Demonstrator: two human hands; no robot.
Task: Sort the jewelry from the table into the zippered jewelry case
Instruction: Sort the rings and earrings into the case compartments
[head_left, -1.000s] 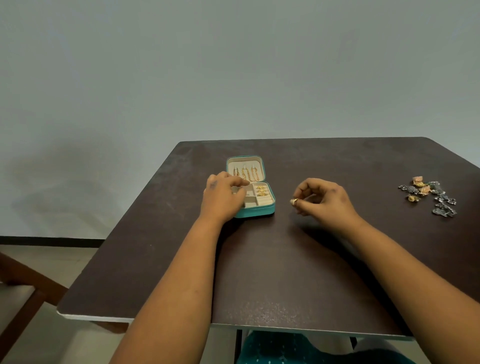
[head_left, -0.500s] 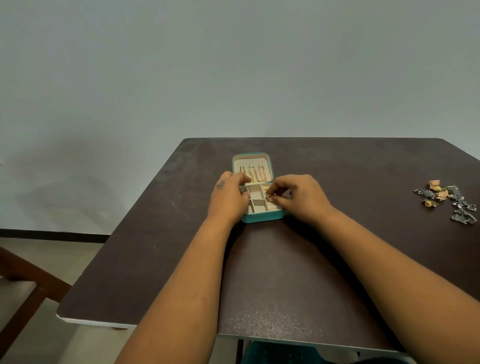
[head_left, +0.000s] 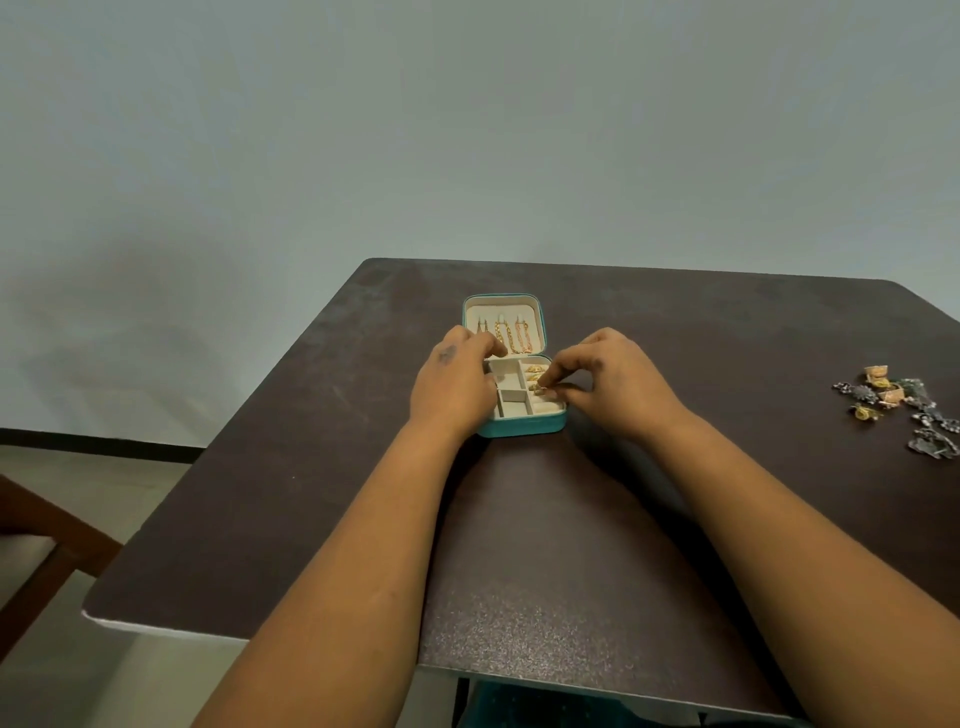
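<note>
From the head view, a teal zippered jewelry case (head_left: 522, 425) lies open on the dark counter (head_left: 571, 519), its lid (head_left: 504, 312) folded back flat toward the wall. Gold chains (head_left: 511, 336) hang in a row on the cream lining of the lid. The base is split into small cream compartments; those on the right side hold gold pieces (head_left: 535, 370), the ones on the left look bare.

The left hand (head_left: 452, 387) rests against the left side of the case, fingers curled over its edge — holding it. The right hand (head_left: 608, 387) sits at the right side of the base, thumb and forefinger pinching a small gold ring (head_left: 540, 387) just over the right-hand compartments.

Well apart, near the counter's right edge, lies a loose pile of jewelry (head_left: 898, 410) — silver-grey, gold and pinkish pieces, too small to tell apart. A wooden chair (head_left: 47, 551) shows at lower left.
</note>
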